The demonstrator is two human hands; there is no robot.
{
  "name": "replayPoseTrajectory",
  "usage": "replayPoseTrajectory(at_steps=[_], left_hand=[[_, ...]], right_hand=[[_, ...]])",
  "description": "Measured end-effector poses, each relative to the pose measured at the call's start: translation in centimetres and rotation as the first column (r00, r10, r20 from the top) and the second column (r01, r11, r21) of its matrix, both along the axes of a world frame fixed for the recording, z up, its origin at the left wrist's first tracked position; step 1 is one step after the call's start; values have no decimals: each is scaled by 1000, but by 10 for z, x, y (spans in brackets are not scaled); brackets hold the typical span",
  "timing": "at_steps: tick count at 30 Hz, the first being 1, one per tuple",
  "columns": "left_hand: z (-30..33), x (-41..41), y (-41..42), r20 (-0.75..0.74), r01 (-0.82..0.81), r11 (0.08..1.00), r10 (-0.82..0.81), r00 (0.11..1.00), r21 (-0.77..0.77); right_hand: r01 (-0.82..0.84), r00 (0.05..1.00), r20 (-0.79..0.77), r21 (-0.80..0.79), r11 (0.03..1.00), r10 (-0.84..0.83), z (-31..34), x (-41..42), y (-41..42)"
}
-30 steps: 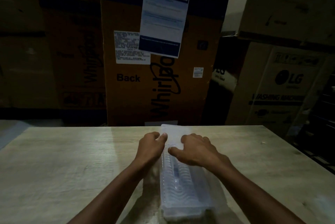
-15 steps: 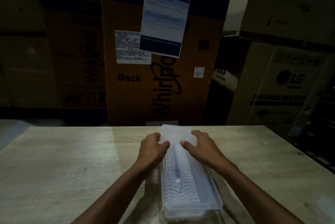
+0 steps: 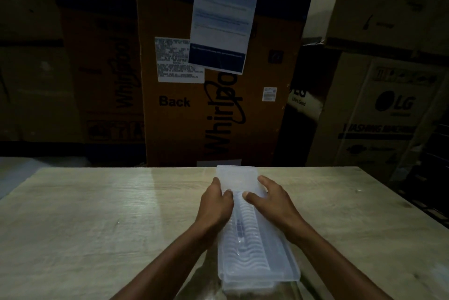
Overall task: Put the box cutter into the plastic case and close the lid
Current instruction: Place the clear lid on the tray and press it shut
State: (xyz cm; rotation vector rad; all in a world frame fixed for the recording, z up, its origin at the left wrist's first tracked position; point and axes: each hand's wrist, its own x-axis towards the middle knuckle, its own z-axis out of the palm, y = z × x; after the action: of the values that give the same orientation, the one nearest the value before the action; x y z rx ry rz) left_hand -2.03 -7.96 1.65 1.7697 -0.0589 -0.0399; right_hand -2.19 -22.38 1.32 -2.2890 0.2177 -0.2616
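A long translucent plastic case [image 3: 255,248] lies lengthwise on the wooden table [image 3: 97,214], its ribbed lid down over it. Through the lid a dark slim shape shows, the box cutter [image 3: 240,228], inside the case. My left hand [image 3: 215,205] grips the case's left edge near the far end, thumb on the lid. My right hand [image 3: 269,197] holds the right edge opposite it, thumb pressing on the lid and fingers curled around the side.
Tall cardboard appliance boxes [image 3: 218,69] stand right behind the table's far edge, with more stacked boxes at the right [image 3: 384,117] and left. A clear plastic sheet [image 3: 201,282] lies under the case's near end.
Both hands have slid further toward the far end of the case and spread to its side edges. The lid has settled flatter over the case.
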Motion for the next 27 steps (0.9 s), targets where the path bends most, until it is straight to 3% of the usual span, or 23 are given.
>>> replayPoseTrajectory(at_steps=[13,17,21,27], left_hand=[[-13,8,11,52,117,993,-116,992,-14],[-7,12,15,164,154,974,-181,970,166],[-1,31,20,240,136,865,-280,930,484],[-7,57,18,149,123,712,-307,940,691]], right_hand=[[-57,998,-22,-222,973,53,1,0,1],[-93,995,-59,-302,949,79,4,0,-2],[-115,992,-89,-369,922,87,4,0,-3],[-127,991,-99,-428,895,94,4,5,-6]])
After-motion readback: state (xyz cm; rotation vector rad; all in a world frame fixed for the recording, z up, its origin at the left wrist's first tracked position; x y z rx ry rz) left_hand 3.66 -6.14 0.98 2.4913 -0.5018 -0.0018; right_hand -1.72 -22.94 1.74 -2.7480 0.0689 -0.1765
